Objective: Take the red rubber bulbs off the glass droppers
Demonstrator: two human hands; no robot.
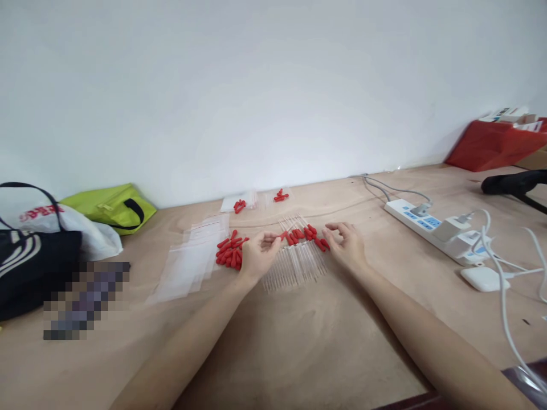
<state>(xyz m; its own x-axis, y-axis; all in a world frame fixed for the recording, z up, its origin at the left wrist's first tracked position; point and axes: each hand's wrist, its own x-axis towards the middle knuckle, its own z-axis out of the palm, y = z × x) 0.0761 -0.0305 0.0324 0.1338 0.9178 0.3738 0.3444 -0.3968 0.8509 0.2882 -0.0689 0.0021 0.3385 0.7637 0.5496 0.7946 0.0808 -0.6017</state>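
Observation:
My left hand point(261, 255) is closed in a pinch, with a small red bulb-shaped piece point(282, 235) at its fingertips. Several more such pieces point(294, 236) lie in a loose row between my hands, across thin clear tubes point(294, 266) laid side by side on the table. My right hand point(347, 246) hovers at the row's right end, thumb and fingers apart, near two red pieces point(321, 244). Left of my left hand is a pile of the same red pieces point(231, 251), partly hidden by that hand.
Overlapping clear zip bags point(188, 262) lie at left. Two small bags with red pieces point(281, 197) are near the wall. A power strip point(423, 225), white case point(485, 279) and cables are at right. A black bag point(38, 267) and green pouch point(111, 208) stand far left.

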